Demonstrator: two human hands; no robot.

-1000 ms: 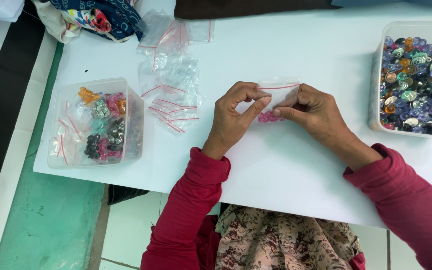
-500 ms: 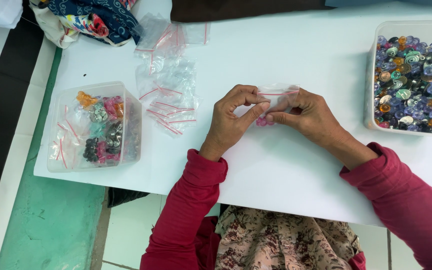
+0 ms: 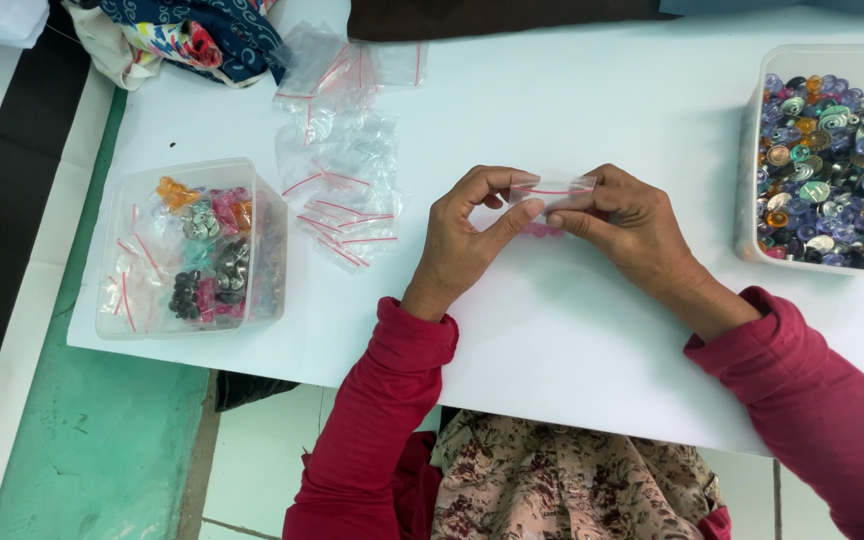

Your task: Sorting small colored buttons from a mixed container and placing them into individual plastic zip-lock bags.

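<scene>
White table [image 3: 572, 340] taken as landmark. At its left edge: clear tub [image 3: 192, 250] holding filled bags of mixed pieces. Toward the table's far left corner: loose heap of empty zip bags [image 3: 342, 170] with red seal strips. At table centre: left hand [image 3: 467, 240] and right hand [image 3: 632, 225] brought together, fingertips of both pinched on the top strip of a small zip bag [image 3: 552, 192], held just above the tabletop; pink pieces visible below the fingers. At the table's right edge: clear tub of coloured buttons [image 3: 827, 165].
</scene>
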